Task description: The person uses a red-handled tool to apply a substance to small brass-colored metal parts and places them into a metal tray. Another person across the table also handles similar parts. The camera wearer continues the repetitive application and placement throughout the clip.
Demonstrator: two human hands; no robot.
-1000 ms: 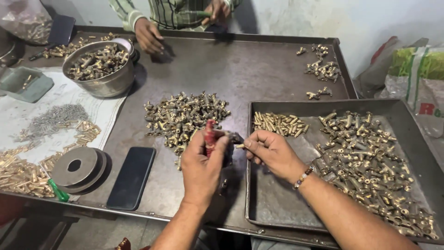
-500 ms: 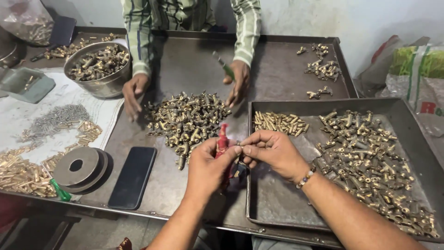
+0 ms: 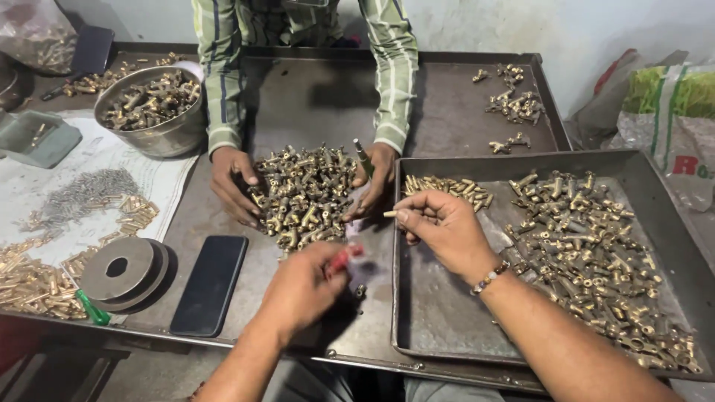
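My left hand (image 3: 302, 286) is closed around a red-handled tool (image 3: 345, 257), held low over the metal table near the front edge. My right hand (image 3: 439, 223) hovers over the left end of a grey metal tray (image 3: 447, 320) and pinches a small brass pin (image 3: 390, 214) between thumb and fingers. A row of similar brass pins (image 3: 447, 187) lies just beyond it in the tray. Across the table another person's two hands (image 3: 234, 182) cup a heap of brass fittings (image 3: 304, 195); one of those hands also holds a green tool (image 3: 363, 158).
The tray's right half holds many brass fittings (image 3: 588, 246). A black phone (image 3: 210, 283), round metal discs (image 3: 123, 269), a steel bowl of parts (image 3: 153, 108), loose pins on paper (image 3: 82, 195) and a small far heap of fittings (image 3: 514, 104) are around.
The other person leaned in and drew both hands around the central heap. My right hand moved away from my left with a pin; my left hand dropped lower and blurred.
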